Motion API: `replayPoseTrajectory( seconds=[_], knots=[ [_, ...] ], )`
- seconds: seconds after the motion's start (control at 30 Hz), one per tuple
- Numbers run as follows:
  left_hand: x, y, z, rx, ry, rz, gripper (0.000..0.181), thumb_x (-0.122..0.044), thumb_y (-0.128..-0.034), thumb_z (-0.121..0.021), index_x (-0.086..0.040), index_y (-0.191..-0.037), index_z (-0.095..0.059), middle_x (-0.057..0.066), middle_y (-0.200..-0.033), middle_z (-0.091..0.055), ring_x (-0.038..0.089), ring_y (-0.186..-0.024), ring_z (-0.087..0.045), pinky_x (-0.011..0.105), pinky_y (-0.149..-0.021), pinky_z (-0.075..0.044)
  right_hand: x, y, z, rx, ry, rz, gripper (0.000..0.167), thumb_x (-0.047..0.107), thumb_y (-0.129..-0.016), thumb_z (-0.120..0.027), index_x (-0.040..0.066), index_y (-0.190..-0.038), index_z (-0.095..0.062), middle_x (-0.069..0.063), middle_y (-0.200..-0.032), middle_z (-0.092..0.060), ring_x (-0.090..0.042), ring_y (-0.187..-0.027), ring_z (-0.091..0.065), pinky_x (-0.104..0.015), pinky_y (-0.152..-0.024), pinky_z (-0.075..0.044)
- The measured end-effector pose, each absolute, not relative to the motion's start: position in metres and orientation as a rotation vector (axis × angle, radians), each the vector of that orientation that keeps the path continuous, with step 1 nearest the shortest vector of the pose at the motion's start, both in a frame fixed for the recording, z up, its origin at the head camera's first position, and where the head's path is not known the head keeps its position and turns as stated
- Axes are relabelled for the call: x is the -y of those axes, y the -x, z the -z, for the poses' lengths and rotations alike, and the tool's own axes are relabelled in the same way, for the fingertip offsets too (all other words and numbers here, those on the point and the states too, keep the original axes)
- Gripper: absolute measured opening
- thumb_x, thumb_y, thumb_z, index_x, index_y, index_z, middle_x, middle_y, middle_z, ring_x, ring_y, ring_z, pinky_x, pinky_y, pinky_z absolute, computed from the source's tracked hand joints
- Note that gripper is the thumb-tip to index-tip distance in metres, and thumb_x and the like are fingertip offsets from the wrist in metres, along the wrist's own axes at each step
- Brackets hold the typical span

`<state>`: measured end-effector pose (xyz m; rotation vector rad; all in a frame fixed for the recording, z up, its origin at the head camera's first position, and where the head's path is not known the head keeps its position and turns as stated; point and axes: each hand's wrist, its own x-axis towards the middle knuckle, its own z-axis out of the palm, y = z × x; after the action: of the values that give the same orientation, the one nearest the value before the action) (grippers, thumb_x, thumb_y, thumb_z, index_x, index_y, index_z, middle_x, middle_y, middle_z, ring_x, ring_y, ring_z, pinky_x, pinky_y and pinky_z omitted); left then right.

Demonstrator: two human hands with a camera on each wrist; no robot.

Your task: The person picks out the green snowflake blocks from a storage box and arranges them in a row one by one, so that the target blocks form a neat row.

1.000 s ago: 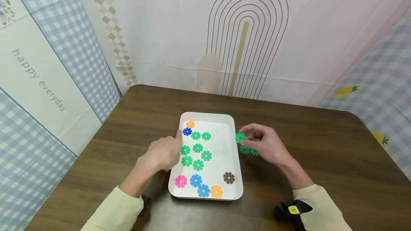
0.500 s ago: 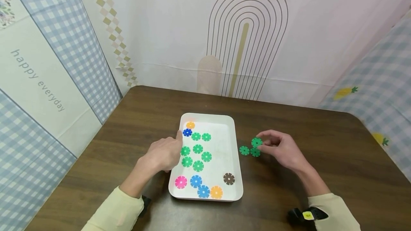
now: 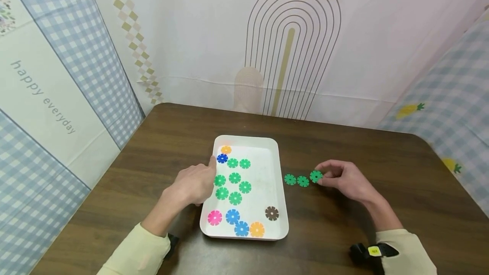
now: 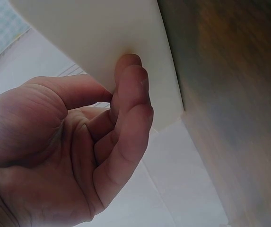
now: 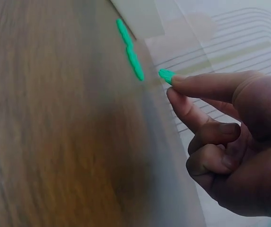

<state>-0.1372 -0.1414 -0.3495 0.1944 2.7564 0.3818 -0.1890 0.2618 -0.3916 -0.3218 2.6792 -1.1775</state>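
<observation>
The held green disc (image 3: pixel 316 176) has travelled from beside the tray's rim, past the two table discs (image 3: pixel 303 181), and now hangs just off their outer end, at about half past two from them. For the work in hand, that seems to put it nearly in line with the pair, though not yet joined: the right wrist view shows a gap, with the disc lifted while the pair lies flat, edge to edge. Your right hand (image 3: pixel 347 178) pinches it between thumb and index finger, the other fingers folded in. At the pair's 9 o'clock lies the white tray (image 3: pixel 263 173), holding seven green discs (image 3: pixel 235 198), with a brown disc (image 3: pixel 272 213) at 4 o'clock and a pink disc (image 3: pixel 214 217) between 7 and 8. Your left hand (image 3: pixel 196 182) stays on the tray's 9 o'clock side, gripping its wall. Beneath everything is the brown table (image 3: pixel 332 143).
</observation>
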Motion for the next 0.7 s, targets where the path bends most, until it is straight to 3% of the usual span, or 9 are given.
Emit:
replayPoseTrajectory(
  seconds=[0.7],
  knots=[
    [0.1410,0.1377,0.3491,-2.750,-0.187,-0.398,0.072,-0.007,-0.1051,-0.055,0.004,-0.166,-0.019,0.008,-0.079,-0.057,0.020,-0.058,-0.056,0.033,-0.059,-0.042,-0.2696,0.1916,0.4017,-2.602,0.348,1.153,0.035,0.012,-0.092,-0.081,0.002,-0.124,-0.071,-0.007,-0.092,-0.075,-0.015,-0.077,-0.061,-0.027,-0.066,-0.047]
  ],
)
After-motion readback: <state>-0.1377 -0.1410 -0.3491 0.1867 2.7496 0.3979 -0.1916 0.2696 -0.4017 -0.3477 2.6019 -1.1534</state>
